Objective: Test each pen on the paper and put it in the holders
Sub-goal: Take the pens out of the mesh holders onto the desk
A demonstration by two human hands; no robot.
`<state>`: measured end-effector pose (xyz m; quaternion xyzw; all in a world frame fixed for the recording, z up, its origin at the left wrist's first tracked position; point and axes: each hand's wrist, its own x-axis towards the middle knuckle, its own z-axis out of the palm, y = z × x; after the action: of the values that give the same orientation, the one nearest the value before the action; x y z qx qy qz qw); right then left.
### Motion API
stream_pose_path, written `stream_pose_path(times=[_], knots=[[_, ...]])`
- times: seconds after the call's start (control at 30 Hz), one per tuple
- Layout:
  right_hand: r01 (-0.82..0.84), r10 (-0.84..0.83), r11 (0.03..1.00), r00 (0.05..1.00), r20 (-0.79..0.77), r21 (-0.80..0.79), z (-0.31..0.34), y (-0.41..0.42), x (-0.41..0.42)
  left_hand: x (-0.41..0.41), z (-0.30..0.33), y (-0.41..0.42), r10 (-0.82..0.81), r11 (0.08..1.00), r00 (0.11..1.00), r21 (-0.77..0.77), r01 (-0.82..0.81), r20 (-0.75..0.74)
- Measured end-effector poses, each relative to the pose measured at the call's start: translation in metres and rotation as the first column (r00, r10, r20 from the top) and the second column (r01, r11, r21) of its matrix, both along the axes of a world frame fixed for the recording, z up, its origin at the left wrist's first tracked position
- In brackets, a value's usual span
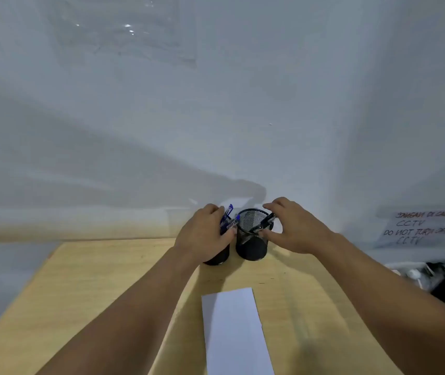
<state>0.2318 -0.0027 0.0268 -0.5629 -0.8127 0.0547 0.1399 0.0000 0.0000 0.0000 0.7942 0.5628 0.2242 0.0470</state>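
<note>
Two black mesh holders stand side by side at the table's far edge. My left hand (205, 235) wraps around the left holder (217, 259), hiding most of it. Two blue pens (229, 212) stick out past its fingers. My right hand (294, 228) curls around the right side of the right holder (251, 244), with the thumb on the near rim and the fingers over the far rim. A black pen (266, 222) leans on that rim between thumb and fingers. A blank white paper strip (233, 331) lies on the table in front of me.
The wooden table (80, 293) butts against a white wall. A handwritten CCTV notice (419, 228) hangs on the wall at the right, with dark clutter (432, 274) below it beside the table.
</note>
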Motion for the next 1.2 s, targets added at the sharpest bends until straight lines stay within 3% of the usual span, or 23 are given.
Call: stream_pose_path(times=[0.37, 0.67, 0.9, 1.2], knots=[[-0.046, 0.047, 0.996, 0.999, -0.009, 0.073, -0.006, 0.018, -0.015, 0.016, -0.009, 0.029, 0.036, 0.999, 0.996, -0.012, -0.035, 0.086], [-0.049, 0.048, 0.999, 0.997, -0.053, -0.012, -0.006, 0.022, -0.017, 0.015, -0.007, 0.031, -0.005, 0.998, 0.991, 0.063, -0.003, 0.131], [-0.048, 0.048, 0.999, 0.999, -0.019, 0.013, 0.003, 0.016, -0.019, 0.013, 0.003, 0.03, -0.044, 0.999, 0.982, -0.018, 0.048, 0.183], [-0.067, 0.074, 0.993, 0.995, -0.071, 0.098, 0.028, -0.002, -0.012, 0.021, 0.023, 0.015, -0.184, 0.977, 0.959, 0.144, 0.155, 0.217]])
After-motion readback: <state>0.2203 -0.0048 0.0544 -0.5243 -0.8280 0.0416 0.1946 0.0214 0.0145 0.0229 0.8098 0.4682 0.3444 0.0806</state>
